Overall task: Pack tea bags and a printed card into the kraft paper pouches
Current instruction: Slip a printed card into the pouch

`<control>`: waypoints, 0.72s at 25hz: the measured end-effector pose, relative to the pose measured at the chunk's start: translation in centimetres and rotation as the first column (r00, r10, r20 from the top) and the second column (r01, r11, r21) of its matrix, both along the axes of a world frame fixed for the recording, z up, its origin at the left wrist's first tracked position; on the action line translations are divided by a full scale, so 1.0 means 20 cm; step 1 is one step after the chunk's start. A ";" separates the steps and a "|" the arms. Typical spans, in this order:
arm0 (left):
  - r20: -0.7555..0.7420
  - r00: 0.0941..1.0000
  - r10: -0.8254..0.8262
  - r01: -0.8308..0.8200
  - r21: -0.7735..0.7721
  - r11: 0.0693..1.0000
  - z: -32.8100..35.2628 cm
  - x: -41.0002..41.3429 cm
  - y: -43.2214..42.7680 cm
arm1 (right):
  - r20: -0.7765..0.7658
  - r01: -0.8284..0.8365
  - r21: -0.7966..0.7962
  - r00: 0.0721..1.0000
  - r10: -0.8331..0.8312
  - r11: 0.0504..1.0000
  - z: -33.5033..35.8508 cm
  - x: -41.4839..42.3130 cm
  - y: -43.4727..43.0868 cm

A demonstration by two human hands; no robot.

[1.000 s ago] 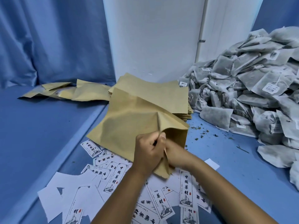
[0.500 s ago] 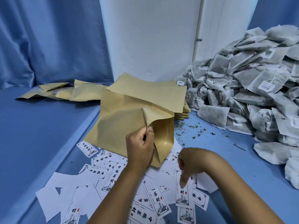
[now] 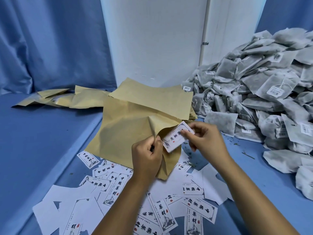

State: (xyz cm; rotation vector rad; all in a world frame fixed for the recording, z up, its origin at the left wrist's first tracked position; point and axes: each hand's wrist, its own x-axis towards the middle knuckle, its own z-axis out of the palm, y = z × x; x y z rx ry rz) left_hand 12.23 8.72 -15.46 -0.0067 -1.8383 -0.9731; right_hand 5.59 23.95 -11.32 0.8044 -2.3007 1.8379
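card (image 3: 176, 137) tip hidden in pouch (image 3: 128, 129)

left hand (image 3: 147, 158) gripping, right hand (image 3: 204, 139) pinching

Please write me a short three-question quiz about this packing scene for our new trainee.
1. True or false: the right hand pinches a printed card at the mouth of the kraft pouch.
2. What does the left hand grip? A) a tea bag B) the pouch's opening edge C) a loose card
3. Fill in: the heap of tea bags lies to the ___ of the stack of empty pouches.

Key: 1 true; 2 B; 3 right.
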 end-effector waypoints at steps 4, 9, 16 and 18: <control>0.029 1.000 0.002 -0.003 0.046 0.999 -0.01 0.00 -0.01 | -0.394 0.173 0.240 0.917 -0.067 0.955 -0.08 0.06 -0.15; 0.012 1.000 -0.028 0.029 -0.051 0.998 -0.01 0.02 0.02 | -0.355 0.252 0.347 0.927 -0.122 0.903 -0.12 0.06 -0.24; 0.018 0.998 -0.063 0.062 0.034 0.997 0.00 0.02 0.05 | -0.290 0.194 0.139 0.946 -0.147 0.971 -0.16 0.08 -0.28; 0.014 0.998 -0.064 0.063 0.028 0.998 0.00 0.03 0.05 | -0.344 0.194 0.286 0.935 -0.089 0.938 -0.18 0.09 -0.28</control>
